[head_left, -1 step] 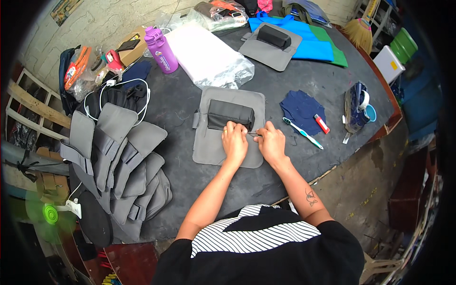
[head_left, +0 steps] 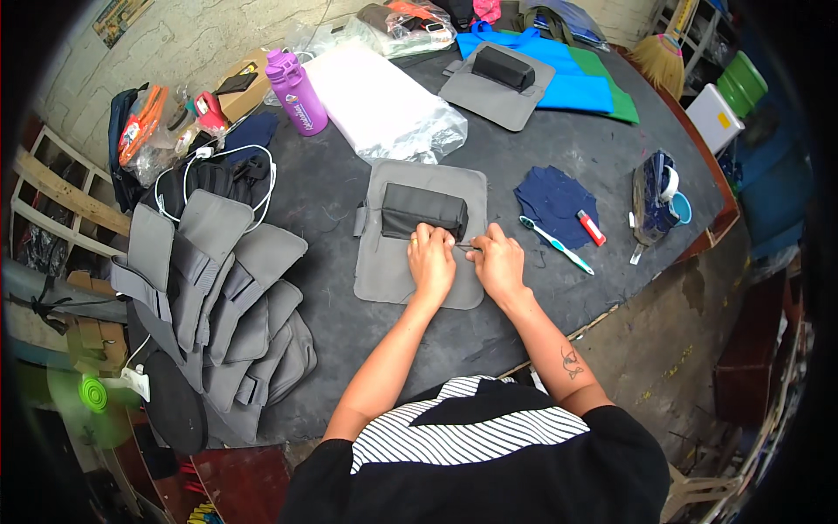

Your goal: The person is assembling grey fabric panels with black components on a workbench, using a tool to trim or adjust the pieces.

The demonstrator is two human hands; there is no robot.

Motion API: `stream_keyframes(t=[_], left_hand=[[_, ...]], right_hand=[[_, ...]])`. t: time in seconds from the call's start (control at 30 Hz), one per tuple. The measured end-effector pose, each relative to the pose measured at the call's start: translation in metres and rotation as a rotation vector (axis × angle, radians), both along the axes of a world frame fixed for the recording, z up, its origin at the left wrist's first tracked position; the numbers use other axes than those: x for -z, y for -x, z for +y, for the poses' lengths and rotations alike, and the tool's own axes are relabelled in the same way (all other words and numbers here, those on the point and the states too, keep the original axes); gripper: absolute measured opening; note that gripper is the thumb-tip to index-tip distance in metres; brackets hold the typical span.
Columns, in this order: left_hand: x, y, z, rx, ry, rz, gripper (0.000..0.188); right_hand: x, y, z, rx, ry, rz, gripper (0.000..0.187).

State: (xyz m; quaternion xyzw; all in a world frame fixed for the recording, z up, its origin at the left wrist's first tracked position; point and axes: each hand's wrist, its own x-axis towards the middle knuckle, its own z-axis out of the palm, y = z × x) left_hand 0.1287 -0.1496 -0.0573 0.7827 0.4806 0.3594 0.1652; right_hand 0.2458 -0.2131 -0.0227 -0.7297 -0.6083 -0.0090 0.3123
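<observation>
A grey fabric panel (head_left: 384,271) with rounded corners lies flat in front of me, with a black box-shaped pouch (head_left: 423,210) on its upper middle. My left hand (head_left: 431,265) rests on the panel at the pouch's lower right corner, fingers curled and pressed together; what they grip is hidden. Beside it, my right hand (head_left: 500,266) is closed in a pinch on a thin dark piece (head_left: 466,247). That piece spans the small gap between both hands, too small to name. A small tab sticks out from the panel's left edge.
Grey fabric pieces (head_left: 236,306) are heaped at the left. Beyond stand a purple bottle (head_left: 298,92) and a plastic-wrapped white stack (head_left: 375,96); a similar panel (head_left: 502,105) lies farther back. At right are a toothbrush (head_left: 559,246), a red lighter (head_left: 591,227) and navy cloth (head_left: 554,201).
</observation>
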Motion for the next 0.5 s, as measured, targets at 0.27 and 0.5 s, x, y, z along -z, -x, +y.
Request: stream_keyframes(t=[0.27,0.5], left_hand=[[0.0015,0.0014,-0.0010,0.000,0.009,-0.028,0.009],[0.0004,0.0046,-0.0008,0.015,0.066,-0.224,0.004]], right_hand=[[0.0013,0.0030,0.0002,0.014,0.002,0.045,0.016],[0.0007,-0.0014,-0.0005,0.000,-0.022,0.063,0.016]])
